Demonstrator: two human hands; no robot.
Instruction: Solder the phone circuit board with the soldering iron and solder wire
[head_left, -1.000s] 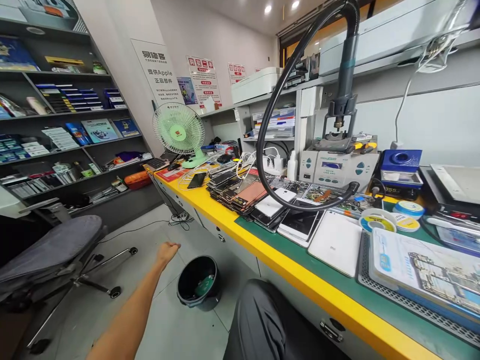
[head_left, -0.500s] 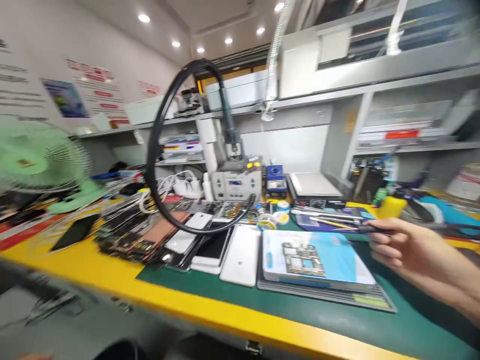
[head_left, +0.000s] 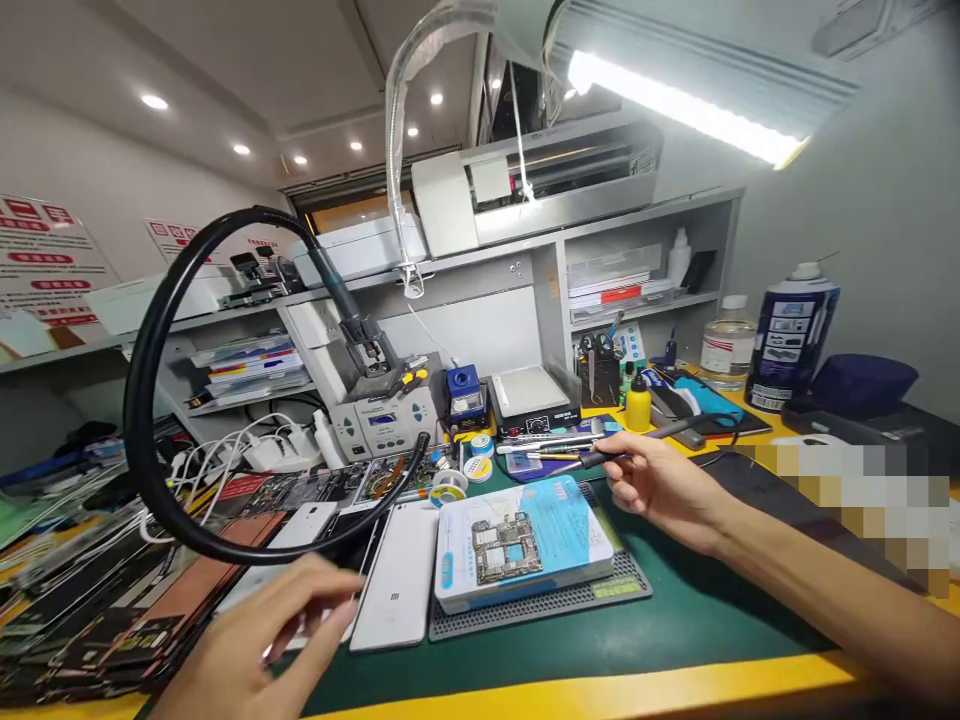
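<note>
In my right hand (head_left: 649, 490) I hold a soldering iron (head_left: 592, 459) by its dark handle, the thin tip pointing left. Its black cable trails off to the right. A circuit board (head_left: 506, 548) lies on a white and blue box (head_left: 570, 520), in front of and left of that hand. Under the box is a grey perforated mat (head_left: 525, 618). My left hand (head_left: 259, 640), slightly blurred, is raised at the lower left with thumb and fingers apart. It seems to hold nothing. Just right of it lies a white phone (head_left: 391, 585).
A thick black hose (head_left: 142, 400) loops up from the rework station (head_left: 382, 425). A solder spool (head_left: 448, 488) sits behind the box. Stacked phone parts (head_left: 150, 600) fill the left side. A yellow bottle (head_left: 637, 405) and spray can (head_left: 791, 340) stand right. A lit lamp (head_left: 690, 110) hangs overhead.
The view has turned to the right, bringing the lamp and spray can into sight. My left hand has come up over the bench. The soldering iron stays in my right hand.
</note>
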